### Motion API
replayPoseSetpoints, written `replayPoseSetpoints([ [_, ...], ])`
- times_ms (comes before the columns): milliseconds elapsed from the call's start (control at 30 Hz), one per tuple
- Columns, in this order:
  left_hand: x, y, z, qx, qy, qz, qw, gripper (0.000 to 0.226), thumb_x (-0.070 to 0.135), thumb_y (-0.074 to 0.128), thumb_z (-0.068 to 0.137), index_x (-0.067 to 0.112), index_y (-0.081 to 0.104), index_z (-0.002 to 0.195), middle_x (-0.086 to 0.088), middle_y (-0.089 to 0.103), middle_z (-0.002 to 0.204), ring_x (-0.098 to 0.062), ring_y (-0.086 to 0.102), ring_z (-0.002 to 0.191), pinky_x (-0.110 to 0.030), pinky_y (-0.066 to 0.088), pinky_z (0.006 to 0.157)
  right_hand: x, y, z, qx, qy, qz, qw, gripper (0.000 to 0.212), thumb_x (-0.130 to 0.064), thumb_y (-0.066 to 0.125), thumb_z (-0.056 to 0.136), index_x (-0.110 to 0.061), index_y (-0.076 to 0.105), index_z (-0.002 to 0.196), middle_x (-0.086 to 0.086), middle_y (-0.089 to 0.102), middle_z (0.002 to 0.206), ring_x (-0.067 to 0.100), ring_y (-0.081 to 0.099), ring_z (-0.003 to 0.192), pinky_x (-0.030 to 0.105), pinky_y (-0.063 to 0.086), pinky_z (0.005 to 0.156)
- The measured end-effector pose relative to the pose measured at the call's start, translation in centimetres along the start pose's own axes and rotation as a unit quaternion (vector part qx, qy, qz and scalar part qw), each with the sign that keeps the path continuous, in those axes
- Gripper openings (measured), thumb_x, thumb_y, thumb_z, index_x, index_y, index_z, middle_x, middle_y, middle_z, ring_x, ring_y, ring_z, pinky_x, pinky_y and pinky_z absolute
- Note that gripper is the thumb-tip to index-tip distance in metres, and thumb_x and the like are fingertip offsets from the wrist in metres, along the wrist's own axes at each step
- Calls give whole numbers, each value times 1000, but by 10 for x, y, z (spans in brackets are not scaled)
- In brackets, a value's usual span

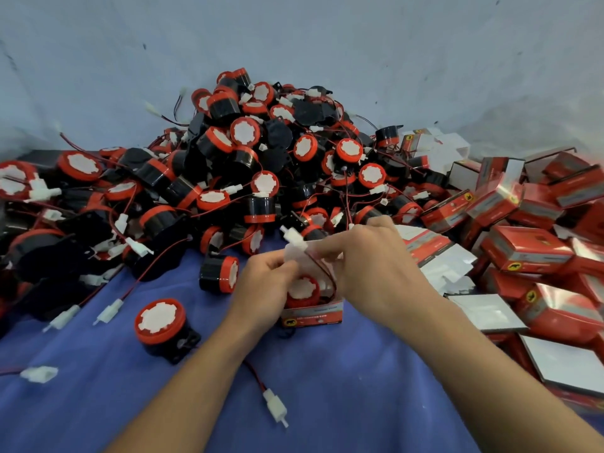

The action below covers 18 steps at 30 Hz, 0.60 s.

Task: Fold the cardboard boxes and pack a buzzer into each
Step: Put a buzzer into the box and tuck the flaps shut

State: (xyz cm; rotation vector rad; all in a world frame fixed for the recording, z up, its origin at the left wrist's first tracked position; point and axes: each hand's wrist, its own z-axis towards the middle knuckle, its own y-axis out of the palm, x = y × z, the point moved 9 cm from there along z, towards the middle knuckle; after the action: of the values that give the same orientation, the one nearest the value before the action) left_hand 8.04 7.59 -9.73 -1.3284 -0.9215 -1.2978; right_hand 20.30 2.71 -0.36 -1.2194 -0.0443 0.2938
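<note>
A small red cardboard box (313,313) stands open on the blue cloth at centre. A red-and-black buzzer (302,291) with a white face sits inside it. My left hand (264,286) grips the box's left side and its white flap. My right hand (376,259) pinches the buzzer's white connector (294,238) and red-black wire above the box. Part of the box is hidden behind my fingers.
A big heap of buzzers (248,152) fills the back and left. Red boxes (529,250), folded and flat, pile up on the right. Loose buzzers (160,325) (219,273) and a connector (276,407) lie on the blue cloth (327,403) near my arms.
</note>
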Motion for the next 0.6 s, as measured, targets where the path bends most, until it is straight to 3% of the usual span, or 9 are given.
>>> replayPoseSetpoints([
  [100,4,0,-1,3,17,16,1000,27,37,61,79,23,82,87,-1,79,84,-25,75,86,-52,60,83,1,-17,-20,-5,-14,159,987,57,-1,61,71,-44,78,105,-35,62,69,1,60,70,10,39,65],
  [167,7,-1,0,9,35,24,999,24,25,59,81,20,82,87,-2,79,85,-25,75,86,-49,60,78,-12,-15,-34,-1,-30,198,980,50,-9,70,72,-44,77,107,-49,51,67,-17,54,68,3,37,54],
  [200,7,-1,0,12,38,22,999,24,23,57,79,24,81,82,2,78,80,-19,74,80,-42,59,72,-15,-12,-37,18,-14,204,979,38,-16,74,75,-42,79,103,-44,53,64,-14,55,65,5,37,53],
  [267,11,2,-3,7,44,16,999,29,22,56,79,38,79,72,13,74,70,-2,67,67,-24,52,61,-13,-6,-37,63,28,153,986,11,-27,75,82,-35,81,88,-19,61,59,8,52,61,23,40,62],
  [333,11,2,-4,9,38,-3,999,32,17,57,84,38,81,76,12,77,76,-2,71,72,-17,52,63,-13,3,-32,61,40,12,997,10,-30,72,87,-35,81,84,-7,60,63,17,50,72,31,35,79],
  [400,4,2,-2,7,13,-41,999,31,7,58,93,23,84,90,1,81,89,-16,77,87,-22,59,71,-4,10,-28,56,74,-86,992,9,-27,73,85,-32,79,79,-5,56,64,19,53,83,30,29,92],
  [467,-2,3,0,1,-8,-54,998,30,3,57,96,15,84,93,-6,81,93,-22,78,92,-31,62,77,4,4,-29,90,127,-90,984,17,-9,73,69,-22,73,58,0,53,53,25,57,75,33,28,92],
  [533,-4,2,0,3,-15,-55,998,28,4,58,94,15,84,94,-7,81,94,-24,77,94,-38,63,82,3,3,-31,101,158,-107,976,17,-2,66,58,-17,68,50,3,52,48,29,59,71,38,30,94],
  [600,-1,0,-1,13,-6,-58,998,32,7,55,88,21,84,91,-6,81,92,-22,77,91,-35,62,76,0,11,-29,87,151,-121,977,17,-4,60,63,-15,67,52,4,57,54,33,60,74,45,36,96],
])
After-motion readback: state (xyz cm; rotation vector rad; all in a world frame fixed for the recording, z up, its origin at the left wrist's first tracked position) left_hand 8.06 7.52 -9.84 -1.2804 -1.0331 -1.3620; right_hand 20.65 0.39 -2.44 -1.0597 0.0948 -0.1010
